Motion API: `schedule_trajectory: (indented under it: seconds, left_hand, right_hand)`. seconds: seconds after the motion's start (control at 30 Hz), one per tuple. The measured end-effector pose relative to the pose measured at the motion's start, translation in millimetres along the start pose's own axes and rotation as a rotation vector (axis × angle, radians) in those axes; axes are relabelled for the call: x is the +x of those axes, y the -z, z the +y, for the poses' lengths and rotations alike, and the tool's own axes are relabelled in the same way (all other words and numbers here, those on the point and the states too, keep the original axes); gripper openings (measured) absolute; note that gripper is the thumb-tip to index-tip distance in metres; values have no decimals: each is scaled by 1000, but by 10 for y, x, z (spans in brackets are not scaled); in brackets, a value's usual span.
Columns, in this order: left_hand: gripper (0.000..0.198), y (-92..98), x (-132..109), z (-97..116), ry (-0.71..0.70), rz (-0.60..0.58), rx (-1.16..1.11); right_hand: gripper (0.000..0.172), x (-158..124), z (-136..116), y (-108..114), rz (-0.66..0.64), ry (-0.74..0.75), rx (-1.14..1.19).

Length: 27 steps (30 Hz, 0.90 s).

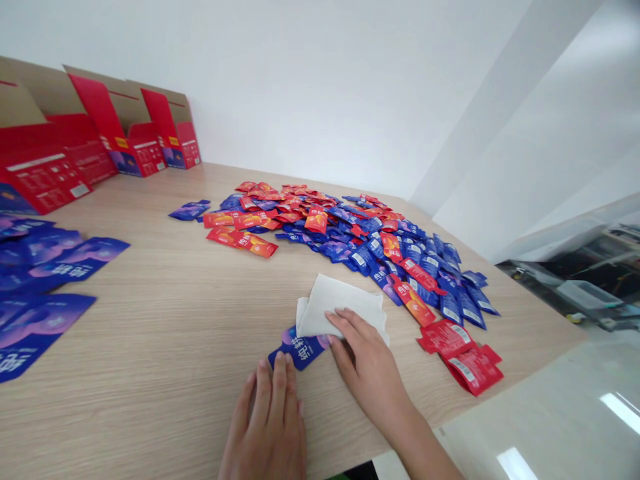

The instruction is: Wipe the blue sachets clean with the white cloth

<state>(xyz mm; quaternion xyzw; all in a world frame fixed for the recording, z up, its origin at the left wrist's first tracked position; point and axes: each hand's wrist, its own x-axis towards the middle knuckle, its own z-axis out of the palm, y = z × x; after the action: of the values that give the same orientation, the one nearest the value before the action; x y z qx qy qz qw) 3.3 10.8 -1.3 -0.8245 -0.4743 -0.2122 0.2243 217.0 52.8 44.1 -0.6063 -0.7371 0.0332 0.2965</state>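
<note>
A blue packet point(306, 351) with white lettering lies flat on the wooden table point(190, 347), partly hidden under a folded white cloth point(340, 298). My left hand point(270, 413) rests palm down, fingers stretched out, its fingertips on the packet's near left end. From the right, my right hand point(367, 367) holds the cloth against the packet. Its fingers lie over the cloth, and the thumb is at the cloth's lower edge. Beyond both hands spreads a large heap of blue packets point(337, 250) mixed with red packets point(255, 243).
Several red boxes point(147, 150) with raised flaps stand against the white wall at the back left. More blue packets point(47, 320) lie at the left edge. Two red packets point(473, 373) sit near the table's right edge, with the shiny floor point(565, 413) beyond it.
</note>
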Motion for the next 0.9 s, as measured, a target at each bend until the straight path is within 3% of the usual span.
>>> schedule_trajectory:
  seconds: [0.2,0.37,0.47,0.6,0.67,0.8,0.9]
  left_hand:
    - [47,-6,0,-48,-85,-2,90]
    - [44,31,10,8,-8,-103,-42]
    - [47,33,19,23,28,-68,-64]
    - [49,-8,22,37,52,-15,-57]
    - [49,-30,11,48,52,-21,-49]
    - [49,-31,-27,55,41,-47,-42]
    - [45,4,-35,27,18,-122,-43]
  right_hand:
    - [33,58,-294,60,-7,93,105]
    - [36,38,-505,-85,-182,293,150]
    - [37,56,-301,-139,-193,229,87]
    - [39,69,118,-33,-46,-10,25]
    - [40,59,171,33,8,-74,17]
    - [41,3,-172,0,-1,-11,132]
    - [46,-26,-467,-143,-142,200,192]
